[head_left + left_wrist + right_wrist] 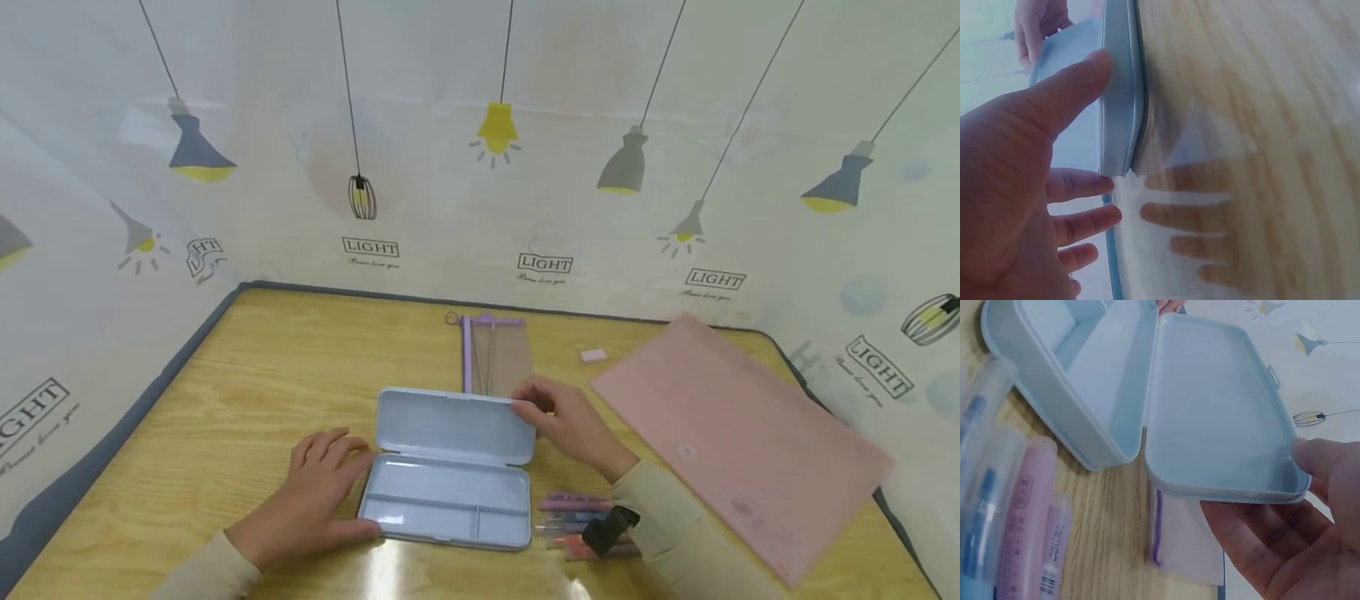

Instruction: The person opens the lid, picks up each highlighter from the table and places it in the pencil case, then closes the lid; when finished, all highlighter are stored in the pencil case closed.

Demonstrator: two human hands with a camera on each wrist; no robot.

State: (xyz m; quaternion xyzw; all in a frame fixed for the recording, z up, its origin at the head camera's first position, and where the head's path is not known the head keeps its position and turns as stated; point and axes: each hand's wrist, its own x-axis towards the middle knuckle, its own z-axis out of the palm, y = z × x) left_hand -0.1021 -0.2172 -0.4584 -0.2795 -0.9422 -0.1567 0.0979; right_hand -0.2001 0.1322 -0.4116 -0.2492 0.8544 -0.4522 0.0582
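A pale blue pencil case (pixel 427 520) lies on the table with its hinged lid (pixel 453 427) swung up. Its tray has a long divider and a short cross divider, and no items lie in it. My right hand (pixel 573 421) pinches the lid's upper right corner; in the right wrist view the thumb is on the inner face and the fingers (pixel 1244 540) are behind it. At the case's left end is my left hand (pixel 311 500), its thumb (pixel 1079 87) touching the front left corner and its other fingers fairly straight.
Several highlighter pens (pixel 573 521) lie right of the case, beneath my right wrist. Behind the lid is a clear pouch (pixel 510 354) with purple trim. A small pink eraser (pixel 593 356) and a large pink folder (pixel 742 442) lie to the right on the wooden table (pixel 247 392).
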